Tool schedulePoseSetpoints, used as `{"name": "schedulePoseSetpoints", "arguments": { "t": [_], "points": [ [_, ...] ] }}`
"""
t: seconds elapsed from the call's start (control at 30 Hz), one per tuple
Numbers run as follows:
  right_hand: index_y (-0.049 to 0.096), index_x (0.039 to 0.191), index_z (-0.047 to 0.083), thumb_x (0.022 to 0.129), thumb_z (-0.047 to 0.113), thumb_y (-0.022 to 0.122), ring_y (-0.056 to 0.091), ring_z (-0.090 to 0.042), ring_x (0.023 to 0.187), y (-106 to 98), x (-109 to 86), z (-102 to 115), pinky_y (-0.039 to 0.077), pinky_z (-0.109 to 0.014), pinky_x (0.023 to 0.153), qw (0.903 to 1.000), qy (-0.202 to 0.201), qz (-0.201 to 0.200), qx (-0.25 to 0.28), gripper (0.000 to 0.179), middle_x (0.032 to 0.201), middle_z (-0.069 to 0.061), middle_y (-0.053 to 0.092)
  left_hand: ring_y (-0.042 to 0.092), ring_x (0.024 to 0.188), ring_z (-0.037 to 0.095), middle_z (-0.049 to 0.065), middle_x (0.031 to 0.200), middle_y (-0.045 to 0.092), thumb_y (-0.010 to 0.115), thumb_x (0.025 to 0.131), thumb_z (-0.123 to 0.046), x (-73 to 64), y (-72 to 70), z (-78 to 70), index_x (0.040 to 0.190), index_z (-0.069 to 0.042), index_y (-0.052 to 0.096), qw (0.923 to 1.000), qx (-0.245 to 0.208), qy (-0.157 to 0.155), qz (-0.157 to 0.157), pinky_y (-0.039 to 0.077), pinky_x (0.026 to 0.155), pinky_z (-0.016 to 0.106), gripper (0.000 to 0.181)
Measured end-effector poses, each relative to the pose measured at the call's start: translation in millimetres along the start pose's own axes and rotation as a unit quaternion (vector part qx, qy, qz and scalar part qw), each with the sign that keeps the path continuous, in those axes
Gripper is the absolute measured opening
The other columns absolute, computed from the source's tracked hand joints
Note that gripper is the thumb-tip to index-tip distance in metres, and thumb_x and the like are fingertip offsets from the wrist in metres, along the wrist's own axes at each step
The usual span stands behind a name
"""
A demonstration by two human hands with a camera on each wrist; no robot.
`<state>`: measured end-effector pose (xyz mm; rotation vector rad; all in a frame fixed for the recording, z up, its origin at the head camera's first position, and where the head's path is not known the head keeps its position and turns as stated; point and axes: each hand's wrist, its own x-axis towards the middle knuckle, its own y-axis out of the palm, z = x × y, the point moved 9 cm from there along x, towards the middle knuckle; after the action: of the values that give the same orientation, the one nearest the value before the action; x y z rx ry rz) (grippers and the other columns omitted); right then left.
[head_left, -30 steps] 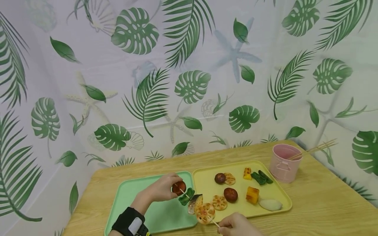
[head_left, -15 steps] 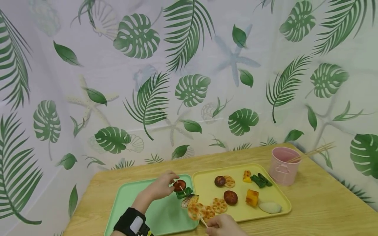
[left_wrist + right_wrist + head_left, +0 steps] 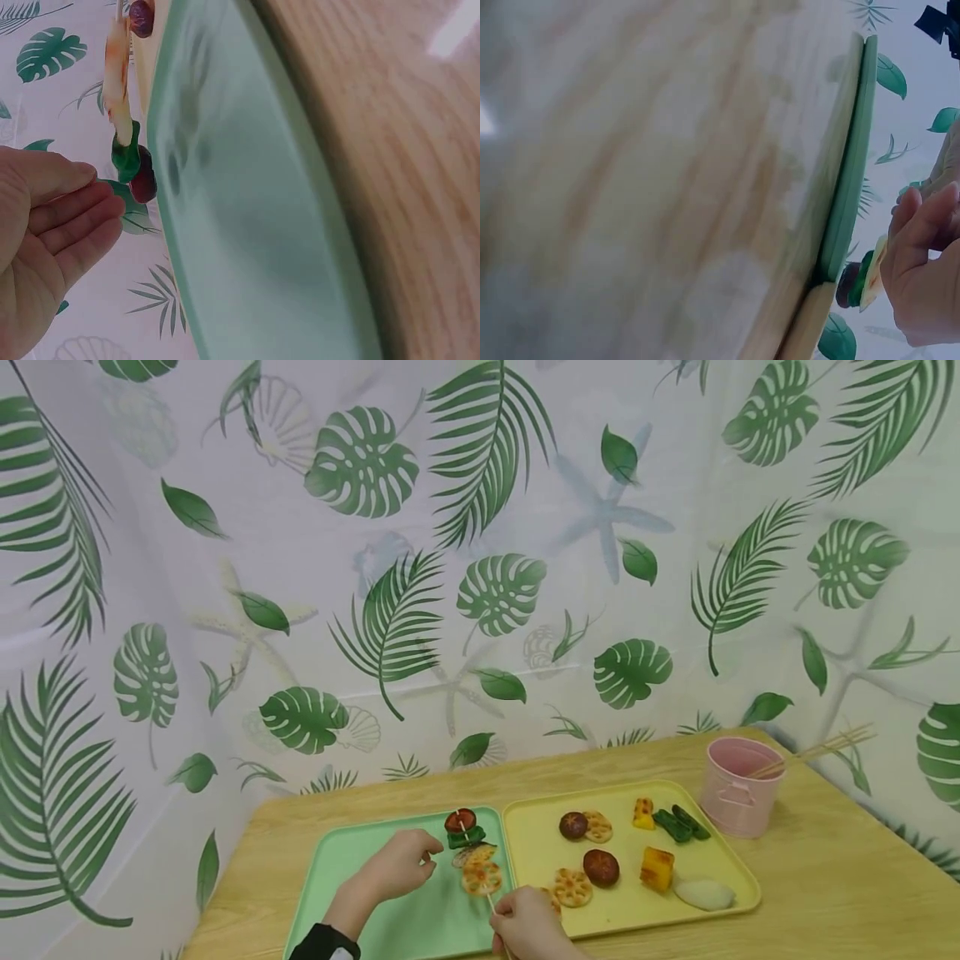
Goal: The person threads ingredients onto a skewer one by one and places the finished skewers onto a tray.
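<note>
Right fingers (image 3: 508,906) pinch slim skewer (image 3: 491,902) | left fingers (image 3: 79,225) loosely bent | lotus slice (image 3: 476,878) (round, holed)

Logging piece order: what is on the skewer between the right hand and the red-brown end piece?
The head view shows, from the right hand, bare stick, a lotus slice, a browned piece and a green piece before the red-brown piece.
</note>
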<state>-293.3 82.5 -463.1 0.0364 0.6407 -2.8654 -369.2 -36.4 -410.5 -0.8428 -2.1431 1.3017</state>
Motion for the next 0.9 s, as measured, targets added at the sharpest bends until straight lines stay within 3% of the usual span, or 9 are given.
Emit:
{"name": "schedulePoseSetpoints", "arguments": {
  "t": [0.33,0.5,0.7,0.9],
  "points": [
    [0.063,0.06,0.004,0.088,0.003,0.055,0.036,-0.003,0.032,3,4.3,-3,0.043,-0.025,0.044,0.9984,0.026,-0.049,-0.006,0.029,0.048,0.0,0.056,0.062,0.084,0.021,0.012,0.096,0.066,0.061,0.085,-0.001,-2.0,19.2,-5.6,0.102,0.002,0.068,0.9995,0.003,-0.01,0.03,0.049,0.069,0.027,0.018],
    [0.061,0.057,0.003,0.088,0.002,0.058,0.037,-0.004,0.033,7,6.7,-8,0.046,-0.027,0.044,0.9978,0.049,-0.044,0.005,0.031,0.047,0.001,0.053,0.061,0.084,0.019,0.012,0.096,0.066,0.061,0.086,-0.002,-2.6,25.6,-10.3,0.102,0.001,0.068,0.9991,-0.007,-0.013,0.04,0.048,0.069,0.027,0.018],
    [0.061,0.056,0.001,0.086,0.0,0.061,0.039,-0.004,0.031,10,10.8,-10,0.048,-0.027,0.043,0.9978,0.054,-0.037,0.012,0.03,0.041,0.004,0.046,0.062,0.087,0.022,0.011,0.094,0.066,0.06,0.086,-0.002,-4.2,29.3,-10.0,0.101,-0.001,0.069,0.9992,-0.008,-0.029,0.025,0.05,0.07,0.029,0.018],
    [0.057,0.053,0.004,0.083,-0.006,0.056,0.039,-0.003,0.031,12,10.5,-10,0.045,-0.023,0.039,0.9986,0.047,-0.022,0.013,0.032,0.039,0.004,0.043,0.06,0.075,0.015,0.003,0.083,0.065,0.061,0.085,-0.003,-4.1,30.4,-15.1,0.092,-0.004,0.07,0.9997,0.01,-0.022,-0.001,0.047,0.063,0.029,0.011]
  ]
}}
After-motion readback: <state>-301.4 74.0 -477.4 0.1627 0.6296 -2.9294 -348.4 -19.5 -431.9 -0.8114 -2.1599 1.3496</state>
